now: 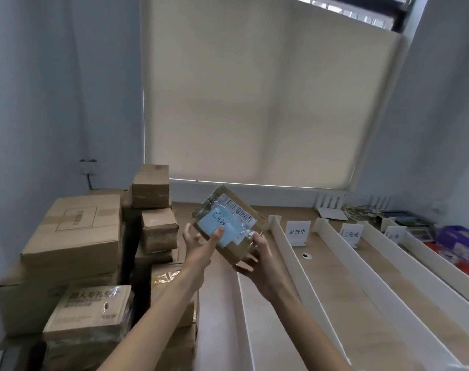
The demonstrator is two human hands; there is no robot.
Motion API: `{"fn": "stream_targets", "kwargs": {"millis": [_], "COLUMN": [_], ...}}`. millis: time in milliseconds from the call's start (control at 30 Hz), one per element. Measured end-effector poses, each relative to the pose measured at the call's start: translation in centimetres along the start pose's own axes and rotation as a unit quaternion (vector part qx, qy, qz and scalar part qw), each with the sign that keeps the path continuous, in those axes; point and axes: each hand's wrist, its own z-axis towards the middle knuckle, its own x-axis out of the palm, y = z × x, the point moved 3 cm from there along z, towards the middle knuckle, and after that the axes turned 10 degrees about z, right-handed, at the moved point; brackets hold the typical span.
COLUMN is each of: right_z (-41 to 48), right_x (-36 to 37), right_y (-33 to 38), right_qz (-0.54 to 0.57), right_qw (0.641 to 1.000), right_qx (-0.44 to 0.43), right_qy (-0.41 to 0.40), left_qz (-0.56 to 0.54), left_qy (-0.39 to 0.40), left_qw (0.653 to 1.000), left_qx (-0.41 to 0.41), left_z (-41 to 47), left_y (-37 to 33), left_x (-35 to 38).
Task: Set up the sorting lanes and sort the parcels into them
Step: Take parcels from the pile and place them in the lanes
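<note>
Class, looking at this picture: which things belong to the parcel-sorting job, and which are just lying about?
Job: held parcel, left hand, right hand, stacked cardboard parcels, white lane dividers, lane sign cards.
Lying about: white router, purple box, tangled cables, roller blind.

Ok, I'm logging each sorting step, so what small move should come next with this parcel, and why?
Probably carry the parcel right and set it in the lane with the 已完成 sign. The left hand and right hand hold it in the air, and its blue note seems to carry the same characters, though the thumb covers part.
</note>
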Motion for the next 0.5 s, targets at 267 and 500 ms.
{"fn": "stream_targets", "kwargs": {"millis": [267,500], "right_z": [-1.4,-2.4], "right_x": [-2.7,-4.7], "right_y": [1.2,1.8], "right_qz": [-0.065,-0.076], "right_qw": [0.997,0.994], "right_qx": [0.0,-0.021], "right_qy": [-0.032,-0.07], "left_qz": [0.069,0.09], "left_qy": [0.068,0.075], "left_qw": [0.994,0.992], "left_qx": [0.054,0.044], "left_z": [-0.3,-0.6], "left_y": [-0.1,1.3], "left_x": [-0.7,-0.1]}}
